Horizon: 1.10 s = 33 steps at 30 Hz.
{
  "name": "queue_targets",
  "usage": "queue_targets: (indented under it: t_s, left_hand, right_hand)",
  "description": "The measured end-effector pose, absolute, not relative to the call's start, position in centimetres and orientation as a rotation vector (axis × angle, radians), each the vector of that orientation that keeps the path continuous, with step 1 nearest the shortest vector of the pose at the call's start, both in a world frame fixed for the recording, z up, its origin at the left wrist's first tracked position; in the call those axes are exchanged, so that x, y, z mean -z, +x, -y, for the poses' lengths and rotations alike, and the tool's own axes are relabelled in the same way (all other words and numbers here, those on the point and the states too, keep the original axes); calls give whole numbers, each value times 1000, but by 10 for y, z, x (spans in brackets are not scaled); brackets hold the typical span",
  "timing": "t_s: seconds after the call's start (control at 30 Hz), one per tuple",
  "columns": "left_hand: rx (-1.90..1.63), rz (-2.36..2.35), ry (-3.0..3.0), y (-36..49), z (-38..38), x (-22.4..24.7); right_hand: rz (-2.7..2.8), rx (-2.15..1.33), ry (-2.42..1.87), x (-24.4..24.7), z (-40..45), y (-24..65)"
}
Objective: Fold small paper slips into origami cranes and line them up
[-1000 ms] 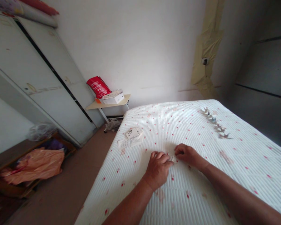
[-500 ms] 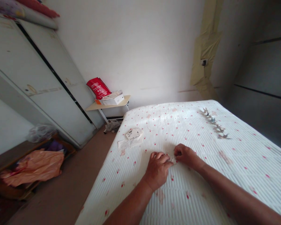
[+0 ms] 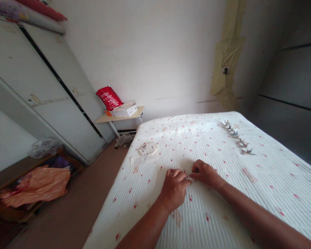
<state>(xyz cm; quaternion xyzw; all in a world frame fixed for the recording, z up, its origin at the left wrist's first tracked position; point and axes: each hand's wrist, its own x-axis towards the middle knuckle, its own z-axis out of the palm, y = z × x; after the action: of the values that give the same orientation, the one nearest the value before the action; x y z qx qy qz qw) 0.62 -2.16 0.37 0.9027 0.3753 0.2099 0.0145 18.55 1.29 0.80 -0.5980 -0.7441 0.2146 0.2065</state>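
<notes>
On the white quilted bed cover [image 3: 207, 218], a small pale piece of paper [image 3: 188, 176] lies mostly hidden between my hands. My left hand [image 3: 174, 188] rests palm down over its left side, the fingers bent and pressed together on it. My right hand [image 3: 204, 173] has its thumb and fingers pinched at the paper's right edge, close to the left fingertips. How the paper is folded cannot be made out. Beyond my left hand lie a few flat printed paper pieces [image 3: 148, 149]. Further right stands a row of several small folded paper figures [image 3: 237, 137], like cranes.
A small table [image 3: 119, 118] beyond the bed bears a red bag [image 3: 109, 98] and a white box [image 3: 126, 110]. On the left are a tall cabinet [image 3: 49, 86] and a low wooden shelf with an orange plastic bag [image 3: 38, 185]. The bed's left edge drops to brown floor.
My right hand has shifted slightly left, closer to the left fingertips, and now covers more of the paper. The left hand stays in nearly the same place.
</notes>
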Motion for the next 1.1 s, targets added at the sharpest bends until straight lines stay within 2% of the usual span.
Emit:
queue_targets:
  t_s: [0.13, 0.33, 0.73, 0.97, 1.1]
  left_hand:
    - [-652, -1170, 2820, 7, 22, -4]
    - [-655, -1125, 2802, 8, 26, -9]
    - [-607, -1172, 2810, 8, 29, -12]
    - [-755, -1183, 2665, 11, 25, -4]
    - [-800, -1297, 2537, 20, 20, -2]
  right_hand:
    - [2106, -498, -1701, -11, -8, 180]
    - [2105, -581, -1665, -9, -13, 185]
    - [2067, -518, -1695, -8, -14, 185]
    - [2134, -694, -1231, 3, -11, 210]
    - [2189, -702, -1239, 1, -4, 211]
